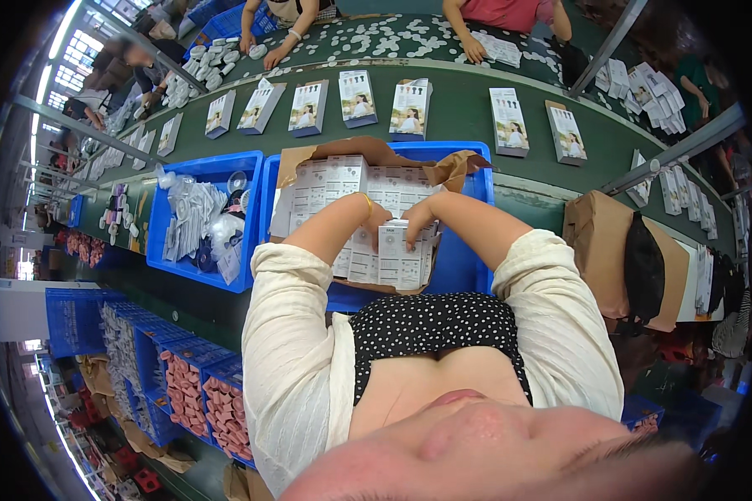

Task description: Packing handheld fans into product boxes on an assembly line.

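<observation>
In the middle of the frame, my right hand was narrowed over the top of the front white box, its fingers bent onto the printed face. My left hand reached down at that box's left side; whether its fingers had closed on anything I could not tell. The box sat at the near end of the brown carton, with more white boxes packed tightly behind it.

That tight packing was my first worry: a box pushed down at a slant could have snagged a neighbour's edge and creased a corner. My grip looked to be mostly near the top, so the lower end might have swung out and knocked the boxes beside it. The carton's torn paper flap, at its upper right, could have folded inward and got trapped. The carton rested in a blue crate, and leaning hard on its near wall, which looked soft, might have made it bulge and let the front boxes tip towards me.
</observation>
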A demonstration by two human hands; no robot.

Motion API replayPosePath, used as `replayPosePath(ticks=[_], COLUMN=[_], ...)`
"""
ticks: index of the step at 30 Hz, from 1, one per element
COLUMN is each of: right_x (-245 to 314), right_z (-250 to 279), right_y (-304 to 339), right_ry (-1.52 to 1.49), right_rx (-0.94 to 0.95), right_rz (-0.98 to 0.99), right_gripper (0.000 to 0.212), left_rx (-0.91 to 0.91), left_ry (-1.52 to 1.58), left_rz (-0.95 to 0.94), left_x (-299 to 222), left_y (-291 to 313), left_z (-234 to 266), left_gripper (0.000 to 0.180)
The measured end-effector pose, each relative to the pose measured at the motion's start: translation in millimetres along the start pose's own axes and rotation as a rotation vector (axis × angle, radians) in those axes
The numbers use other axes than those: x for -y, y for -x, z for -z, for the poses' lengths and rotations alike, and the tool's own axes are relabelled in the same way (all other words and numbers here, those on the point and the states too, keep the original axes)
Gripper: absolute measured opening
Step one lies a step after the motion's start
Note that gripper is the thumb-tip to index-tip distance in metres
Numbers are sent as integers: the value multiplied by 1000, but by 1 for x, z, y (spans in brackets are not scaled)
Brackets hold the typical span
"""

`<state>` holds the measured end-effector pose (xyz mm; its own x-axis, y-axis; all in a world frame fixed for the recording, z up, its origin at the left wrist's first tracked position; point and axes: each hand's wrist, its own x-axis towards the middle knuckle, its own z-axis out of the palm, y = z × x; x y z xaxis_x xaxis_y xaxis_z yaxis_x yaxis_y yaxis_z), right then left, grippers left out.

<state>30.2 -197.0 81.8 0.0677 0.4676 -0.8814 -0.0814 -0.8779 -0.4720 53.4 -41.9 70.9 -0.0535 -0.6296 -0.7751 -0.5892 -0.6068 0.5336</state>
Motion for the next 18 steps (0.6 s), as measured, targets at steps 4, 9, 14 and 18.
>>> replayPosePath(ticks=[4,9,14,18], right_x=[11,49,7,-19], right_z=[-13,-51,-17,2], right_y=[26,104,151,214], right_ry=[178,301,-190,-949], right_rx=[-155,-606,-774,-747], right_rz=[84,61,342,491], right_gripper=[78,93,76,40], left_rx=[-208,-577,-892,-1359], left_ry=[-51,-9,61,552], left_rz=[82,12,73,77], left_x=[-16,-16,-24,4], left_y=[16,59,108,128], left_z=[3,-6,-9,-34], left_gripper=[77,70,86,86])
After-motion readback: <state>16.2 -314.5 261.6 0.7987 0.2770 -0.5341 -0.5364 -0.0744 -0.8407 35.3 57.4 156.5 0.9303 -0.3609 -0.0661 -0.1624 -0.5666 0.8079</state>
